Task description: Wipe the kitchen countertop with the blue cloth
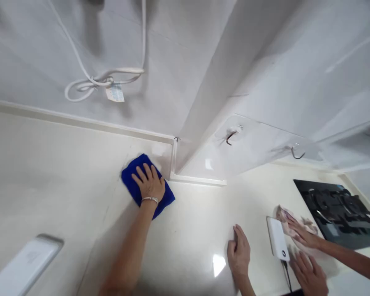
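Royal-blue square fabric cloth (129,176) lies on the glossy cream countertop (181,234) under the flat, spread-fingered left hand (151,186), likely for even pressure. The half-curled right hand (240,253), seemingly empty, rests apart.

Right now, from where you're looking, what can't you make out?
All in the head view:
Paper tag on the white cord: print too small and blurred.
Counter under the blue cloth: covered by cloth and left hand.
White device, lower left: cut off by the picture's edges.
Black hob: burner details blurred.
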### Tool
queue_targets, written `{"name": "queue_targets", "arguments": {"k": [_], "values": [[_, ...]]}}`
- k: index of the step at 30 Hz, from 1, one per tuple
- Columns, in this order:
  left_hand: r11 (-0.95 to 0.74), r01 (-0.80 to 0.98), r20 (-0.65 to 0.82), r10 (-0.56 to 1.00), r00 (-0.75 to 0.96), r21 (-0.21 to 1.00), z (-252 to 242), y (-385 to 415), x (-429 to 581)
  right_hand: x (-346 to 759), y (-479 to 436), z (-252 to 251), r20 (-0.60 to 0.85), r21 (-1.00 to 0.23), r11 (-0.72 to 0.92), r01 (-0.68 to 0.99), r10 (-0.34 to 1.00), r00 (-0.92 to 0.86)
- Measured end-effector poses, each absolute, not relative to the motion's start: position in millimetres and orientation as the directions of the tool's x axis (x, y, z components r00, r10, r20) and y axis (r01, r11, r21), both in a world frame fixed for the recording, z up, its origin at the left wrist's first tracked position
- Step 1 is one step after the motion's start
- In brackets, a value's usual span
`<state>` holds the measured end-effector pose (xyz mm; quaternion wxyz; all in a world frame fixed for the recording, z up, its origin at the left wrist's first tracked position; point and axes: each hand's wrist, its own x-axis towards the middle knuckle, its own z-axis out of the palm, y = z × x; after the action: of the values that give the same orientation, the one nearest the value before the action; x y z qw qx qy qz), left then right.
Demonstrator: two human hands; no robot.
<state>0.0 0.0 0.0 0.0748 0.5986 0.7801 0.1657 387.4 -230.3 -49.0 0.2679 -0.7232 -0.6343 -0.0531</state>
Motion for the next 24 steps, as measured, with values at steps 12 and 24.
{"name": "queue_targets", "arguments": {"k": [12,24], "values": [[-0.306,0.886,0.036,0.949,0.313,0.348,4.8,123.4,-30.5,384.7,-229.8,-44.6,0.408,-0.336,-0.057,0.940,0.891,0.199],[-0.139,0.898,0.156,0.984,0.080,0.418,1.3,133.0,-8.0,391.4,-230.0,-49.6,0.443,-0.323,-0.002,0.946,0.883,0.153]]}}
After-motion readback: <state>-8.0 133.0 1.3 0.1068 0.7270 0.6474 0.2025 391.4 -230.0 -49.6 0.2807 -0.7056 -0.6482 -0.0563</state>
